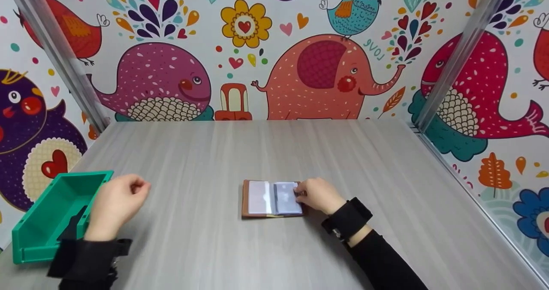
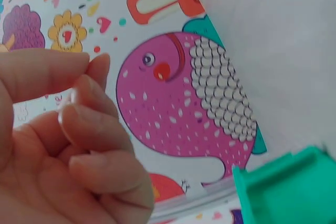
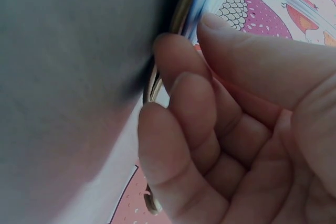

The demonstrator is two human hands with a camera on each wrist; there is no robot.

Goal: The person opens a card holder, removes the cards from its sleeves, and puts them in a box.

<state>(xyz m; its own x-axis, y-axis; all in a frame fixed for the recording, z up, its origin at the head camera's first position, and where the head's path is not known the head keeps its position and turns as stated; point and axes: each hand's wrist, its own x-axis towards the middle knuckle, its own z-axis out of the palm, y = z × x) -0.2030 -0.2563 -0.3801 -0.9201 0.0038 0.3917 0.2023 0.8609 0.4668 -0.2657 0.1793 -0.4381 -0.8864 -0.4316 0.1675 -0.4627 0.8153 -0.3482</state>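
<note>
A brown card holder [image 1: 245, 199] lies spread open on the table, with a pale card showing in its left sleeve and clear plastic sleeves [image 1: 286, 197] on its right side. My right hand [image 1: 321, 194] pinches the right edge of it between thumb and fingers. In the right wrist view, the thumb is at the plastic sleeves and the fingertips are at the cover's edge [image 3: 181, 14]. Raised near the green bin, my left hand [image 1: 118, 202] has curled fingers with nothing visible in them. The left wrist view shows that hand's thumb and index fingertips together [image 2: 97, 69].
The green bin [image 1: 23, 255] stands at the table's left side, partly behind the left hand, with something dark by its near wall. Patterned panels [image 1: 240, 67] close off the back and sides of the grey wood-grain table [image 1: 206, 247]. Metal posts [image 1: 459, 58] stand at the back corners.
</note>
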